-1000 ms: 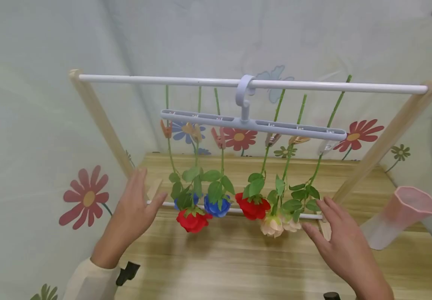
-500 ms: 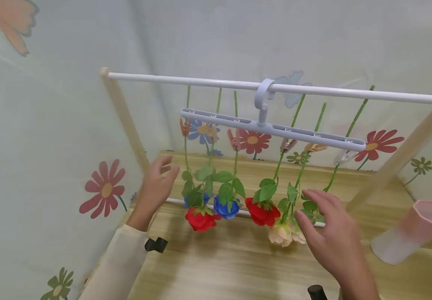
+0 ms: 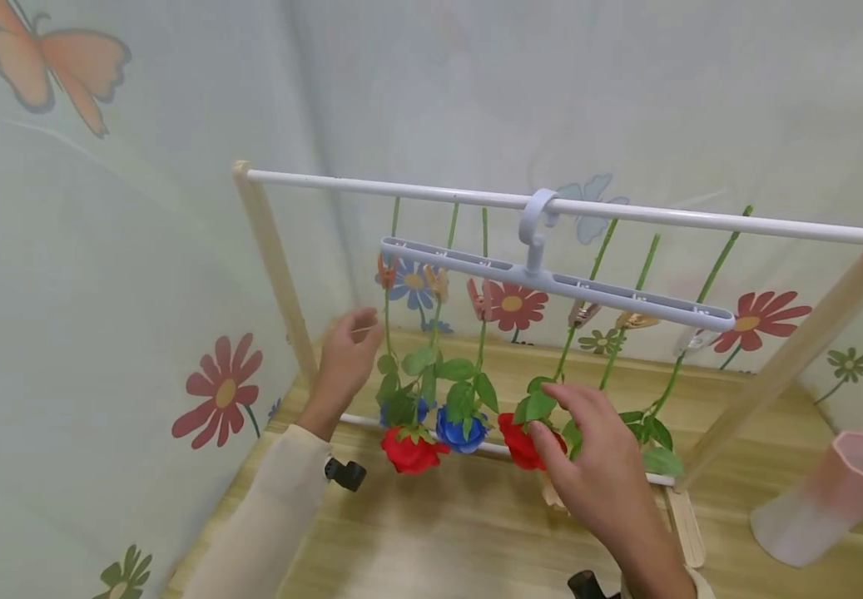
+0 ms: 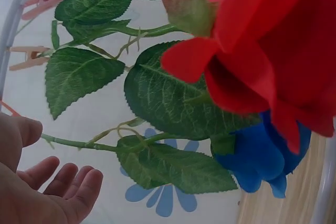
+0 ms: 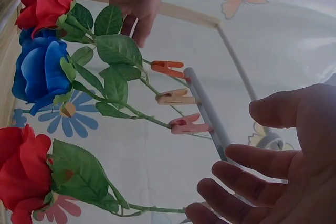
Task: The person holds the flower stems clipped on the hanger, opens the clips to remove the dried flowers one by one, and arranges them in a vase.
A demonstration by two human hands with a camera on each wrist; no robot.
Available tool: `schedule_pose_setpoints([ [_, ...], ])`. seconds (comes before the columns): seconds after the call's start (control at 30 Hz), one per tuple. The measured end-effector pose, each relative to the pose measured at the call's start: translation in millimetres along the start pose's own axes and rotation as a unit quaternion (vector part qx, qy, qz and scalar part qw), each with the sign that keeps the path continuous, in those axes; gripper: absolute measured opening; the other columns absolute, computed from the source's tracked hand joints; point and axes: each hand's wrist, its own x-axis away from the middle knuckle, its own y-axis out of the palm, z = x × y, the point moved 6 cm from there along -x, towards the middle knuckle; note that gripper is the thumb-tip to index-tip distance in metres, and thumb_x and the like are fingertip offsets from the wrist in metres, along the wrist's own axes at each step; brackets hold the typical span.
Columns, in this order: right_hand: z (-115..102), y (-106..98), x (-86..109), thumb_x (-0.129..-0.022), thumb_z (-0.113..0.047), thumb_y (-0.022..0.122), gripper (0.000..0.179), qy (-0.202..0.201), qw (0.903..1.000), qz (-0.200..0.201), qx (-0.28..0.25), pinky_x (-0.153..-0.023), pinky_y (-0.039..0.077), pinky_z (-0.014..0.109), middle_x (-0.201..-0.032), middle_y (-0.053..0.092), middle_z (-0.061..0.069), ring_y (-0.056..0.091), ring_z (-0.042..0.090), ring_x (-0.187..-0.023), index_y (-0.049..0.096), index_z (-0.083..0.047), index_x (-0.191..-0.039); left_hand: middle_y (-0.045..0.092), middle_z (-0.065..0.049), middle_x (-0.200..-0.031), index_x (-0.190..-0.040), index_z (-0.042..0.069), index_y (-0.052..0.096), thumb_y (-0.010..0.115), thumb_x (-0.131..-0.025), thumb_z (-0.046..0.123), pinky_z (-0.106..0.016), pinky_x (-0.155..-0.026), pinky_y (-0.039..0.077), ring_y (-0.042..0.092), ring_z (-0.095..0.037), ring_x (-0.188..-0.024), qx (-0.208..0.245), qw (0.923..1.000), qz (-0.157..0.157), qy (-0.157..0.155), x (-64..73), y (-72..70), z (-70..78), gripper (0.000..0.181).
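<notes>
Several artificial roses hang heads down from clips on a pale clip hanger [image 3: 536, 274]. My left hand [image 3: 349, 353] is beside the leftmost stem at the orange clip [image 3: 387, 273], fingers bent and apart, holding nothing. Near it hang a red rose [image 3: 410, 453] and a blue rose [image 3: 463, 431]. In the left wrist view, the fingers [image 4: 79, 187] stay clear of the stem's leaves. My right hand [image 3: 599, 457] hovers with spread fingers before another red rose [image 3: 517, 439], partly covering it and the cream rose [image 3: 553, 495]. Its palm holds nothing in the right wrist view.
The hanger hooks over the white top bar [image 3: 416, 193] of a wooden-posted rack, with a post [image 3: 274, 258] left and another [image 3: 798, 358] right. A pink-and-white vase [image 3: 828, 499] stands at right on the wood-grain table [image 3: 416, 541]. A flower-printed sheet [image 3: 176, 208] hangs behind.
My left hand has moved inward from the left post to the leftmost stem, its fingers bending. The right hand has moved left from the right post to the red rose. The head view has shifted.
</notes>
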Motion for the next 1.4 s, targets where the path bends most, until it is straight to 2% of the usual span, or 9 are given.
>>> schedule_pose_setpoints([
  [0.2, -8, 5, -12.3, -0.094, -0.02, 0.072, 0.042, -0.021, 0.9996, 0.017, -0.01, -0.098, 0.053, 0.059, -0.136, 0.063, 0.012, 0.06, 0.033, -0.123, 0.064, -0.011, -0.134, 0.06, -0.007, -0.139, -0.145, 0.018, 0.053, 0.059, -0.1, 0.042, -0.048, -0.107, 0.049, 0.057, -0.029, -0.128, -0.002, 1.0, -0.004, -0.004, -6.4, 8.1, -0.5, 0.051],
  [0.4, -22, 12, -24.7, -0.094, -0.021, 0.072, 0.041, -0.039, 0.9987, 0.02, -0.023, -0.093, 0.056, 0.054, -0.134, 0.064, 0.009, 0.063, 0.03, -0.115, 0.064, -0.012, -0.133, 0.067, -0.007, -0.13, -0.139, 0.019, 0.059, 0.06, -0.101, 0.038, -0.047, -0.102, 0.051, 0.061, -0.027, -0.12, -0.003, 0.9998, 0.021, 0.002, -6.6, 8.1, 2.3, 0.043],
  [0.67, -46, 41, -46.2, -0.094, -0.021, 0.072, 0.041, -0.079, 0.9946, 0.022, -0.063, -0.09, 0.057, 0.047, -0.131, 0.065, 0.011, 0.063, 0.028, -0.111, 0.065, -0.008, -0.132, 0.07, -0.009, -0.123, -0.135, 0.02, 0.063, 0.06, -0.101, 0.031, -0.047, -0.095, 0.053, 0.065, -0.028, -0.113, -0.002, 0.9993, 0.036, 0.005, -2.4, 3.2, 4.0, 0.036],
  [0.8, -57, 57, -58.6, -0.094, -0.02, 0.071, 0.044, -0.077, 0.9921, 0.012, -0.098, -0.09, 0.058, 0.046, -0.13, 0.065, 0.009, 0.064, 0.027, -0.11, 0.062, -0.009, -0.136, 0.071, -0.009, -0.122, -0.135, 0.02, 0.063, 0.061, -0.1, 0.03, -0.046, -0.093, 0.054, 0.066, -0.028, -0.11, 0.006, 0.9993, 0.036, 0.006, -0.7, 2.2, 5.8, 0.037],
  [0.97, -67, 77, -73.0, -0.095, -0.021, 0.07, 0.049, -0.054, 0.9879, -0.003, -0.145, -0.092, 0.059, 0.046, -0.129, 0.065, 0.009, 0.066, 0.03, -0.113, 0.056, -0.008, -0.14, 0.072, -0.011, -0.12, -0.133, 0.019, 0.064, 0.063, -0.1, 0.027, -0.042, -0.089, 0.057, 0.069, -0.028, -0.102, 0.018, 0.9992, 0.035, 0.006, 0.3, 3.5, 4.5, 0.035],
  [1.17, -80, 101, -94.6, -0.096, -0.025, 0.068, 0.053, -0.022, 0.9862, -0.029, -0.161, -0.093, 0.059, 0.044, -0.131, 0.064, 0.008, 0.065, 0.026, -0.114, 0.052, -0.01, -0.144, 0.072, -0.016, -0.116, -0.13, 0.014, 0.065, 0.064, -0.099, 0.022, -0.038, -0.084, 0.062, 0.072, -0.029, -0.095, 0.044, 0.9982, 0.036, 0.02, 1.6, 2.5, 3.6, 0.032],
  [1.3, -89, 115, -113.2, -0.096, -0.025, 0.066, 0.054, -0.014, 0.9824, -0.035, -0.183, -0.093, 0.059, 0.046, -0.133, 0.063, 0.009, 0.066, 0.03, -0.115, 0.051, -0.011, -0.145, 0.072, -0.019, -0.117, -0.13, 0.012, 0.064, 0.064, -0.099, 0.022, -0.036, -0.081, 0.063, 0.073, -0.032, -0.097, 0.066, 0.9973, 0.019, 0.026, 3.4, 3.4, 4.6, 0.032],
  [1.4, -96, 123, -124.4, -0.095, -0.027, 0.066, 0.054, -0.011, 0.982, -0.034, -0.186, -0.091, 0.059, 0.046, -0.132, 0.062, 0.01, 0.066, 0.03, -0.114, 0.05, -0.011, -0.144, 0.071, -0.019, -0.122, -0.131, 0.013, 0.063, 0.063, -0.101, 0.026, -0.037, -0.08, 0.064, 0.072, -0.032, -0.104, 0.055, 0.9983, 0.01, 0.019, 6.1, 3.4, 3.9, 0.033],
])
